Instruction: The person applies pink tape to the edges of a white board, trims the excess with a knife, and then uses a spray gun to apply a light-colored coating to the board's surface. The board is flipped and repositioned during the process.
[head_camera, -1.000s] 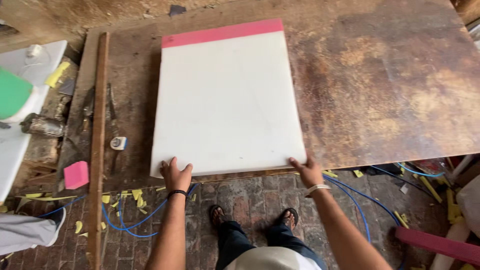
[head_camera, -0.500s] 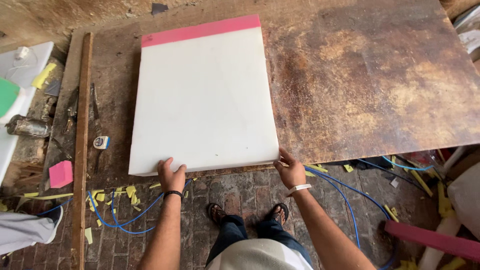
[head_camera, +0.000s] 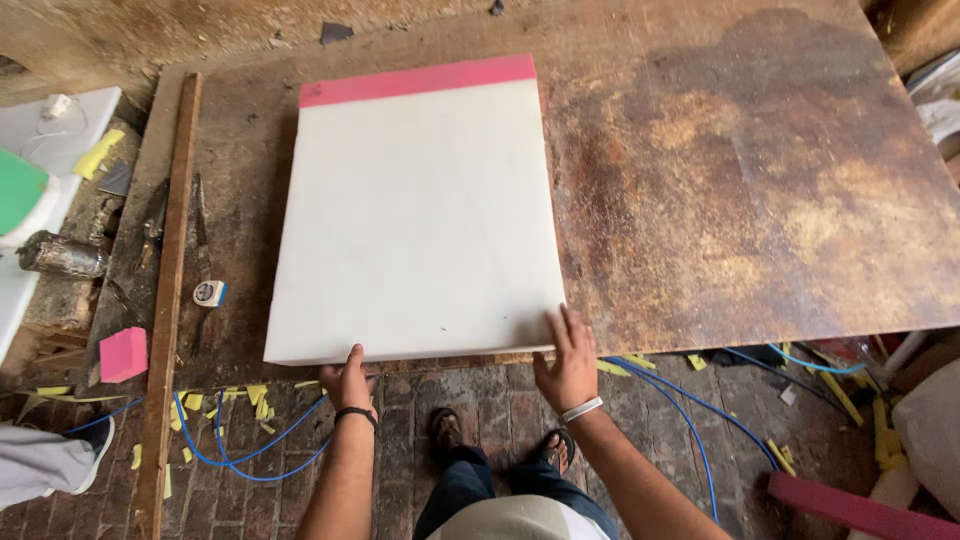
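Bottom centre: person's sandalled feet (head_camera: 500, 440) on brick floor, stance square to bench edge.
L hand (head_camera: 347, 378) at near edge of white foam slab (head_camera: 415, 215), thumb up on front face, fingers under – looks like grip on edge.
R hand (head_camera: 568, 362) flat, fingers spread, pressing slab's near right corner.
Slab lies flat on rusty worktable (head_camera: 760, 190), centre-left of frame, pink strip (head_camera: 420, 80) at far end.
Left: wooden straightedge (head_camera: 168, 290), tape measure (head_camera: 209, 292), w/in reach.
Blue hose (head_camera: 250, 450) + yellow offcuts on floor.

Both arms reach forward; the left hand (head_camera: 347, 378) curls with thumb up, the right hand (head_camera: 567, 362) lies flat, fingers spread.
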